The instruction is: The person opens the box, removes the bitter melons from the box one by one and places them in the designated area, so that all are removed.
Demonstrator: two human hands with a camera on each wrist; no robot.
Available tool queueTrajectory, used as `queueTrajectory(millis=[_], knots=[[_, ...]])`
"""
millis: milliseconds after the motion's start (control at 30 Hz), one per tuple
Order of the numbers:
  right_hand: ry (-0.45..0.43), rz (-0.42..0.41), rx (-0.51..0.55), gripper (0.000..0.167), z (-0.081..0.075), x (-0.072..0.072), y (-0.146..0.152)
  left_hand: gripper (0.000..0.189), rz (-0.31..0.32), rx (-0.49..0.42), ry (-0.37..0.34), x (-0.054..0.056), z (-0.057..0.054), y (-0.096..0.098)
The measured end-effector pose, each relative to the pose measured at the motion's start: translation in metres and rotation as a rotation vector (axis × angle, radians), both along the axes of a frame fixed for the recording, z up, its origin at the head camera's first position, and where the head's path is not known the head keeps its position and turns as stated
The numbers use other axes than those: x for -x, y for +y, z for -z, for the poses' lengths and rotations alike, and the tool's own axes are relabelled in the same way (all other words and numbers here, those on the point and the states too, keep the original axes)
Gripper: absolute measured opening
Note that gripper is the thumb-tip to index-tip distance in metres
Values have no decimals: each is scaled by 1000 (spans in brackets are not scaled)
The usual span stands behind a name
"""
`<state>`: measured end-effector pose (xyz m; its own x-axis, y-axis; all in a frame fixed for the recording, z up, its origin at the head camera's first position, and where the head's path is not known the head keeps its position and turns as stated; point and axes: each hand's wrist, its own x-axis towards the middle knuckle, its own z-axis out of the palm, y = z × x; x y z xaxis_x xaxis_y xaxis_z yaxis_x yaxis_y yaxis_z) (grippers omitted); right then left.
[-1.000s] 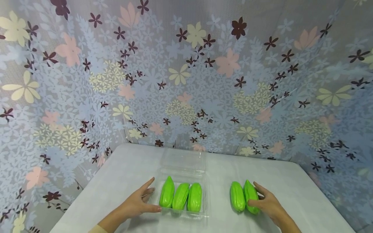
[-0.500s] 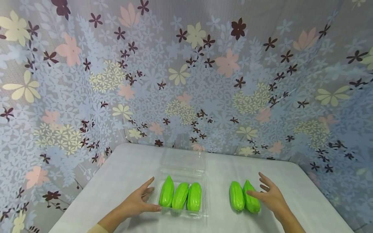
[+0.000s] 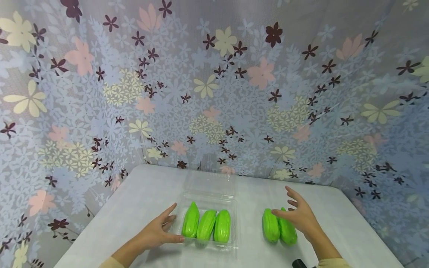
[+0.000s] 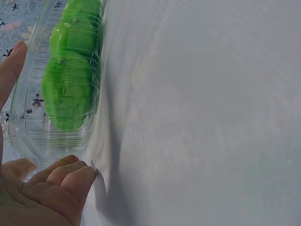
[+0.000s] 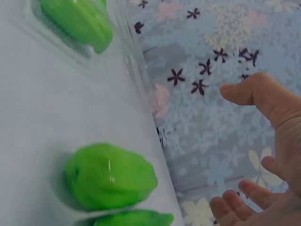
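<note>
Flower-printed fabric (image 3: pixel 207 85) in pale blue, pink, cream and dark maroon is seen behind a white-covered table (image 3: pixel 147 193). With twelve o'clock taken as the fabric side in the head view, a clear plastic box (image 3: pixel 234 223) is set near the table's middle, its lid (image 3: pixel 210 184) folded back toward twelve. Three green ridged fruits (image 3: pixel 206 224) are contained side by side in it. At the box's nine o'clock, the left hand (image 3: pixel 155 232) is spread, thumb and fingers parted, with nothing grasped; the thumb tip is placed at the eight o'clock corner, though contact cannot be told. Toward three o'clock, well apart from the box, an inner loose fruit (image 3: pixel 270 227) and an outer loose fruit (image 3: pixel 289 232) are laid together. Above them, the right hand (image 3: pixel 301 216) is poised with thumb and fingers wide apart, nothing being held.
</note>
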<state>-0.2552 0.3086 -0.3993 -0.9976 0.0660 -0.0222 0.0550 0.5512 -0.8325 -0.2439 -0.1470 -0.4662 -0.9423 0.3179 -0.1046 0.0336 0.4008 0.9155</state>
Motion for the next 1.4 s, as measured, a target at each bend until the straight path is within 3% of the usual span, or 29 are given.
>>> queueTrajectory(millis=[533, 1067, 1400], knots=[[55, -139, 68, 107, -4, 11, -73, 120, 7, -17, 0, 1, 3, -2], [26, -239, 209, 98, 1, 11, -122, 120, 4, -25, 11, -1, 3, -2], [-14, -382, 282, 99, 6, 6, -143, 120, -1, -20, 1, 0, 4, -2]])
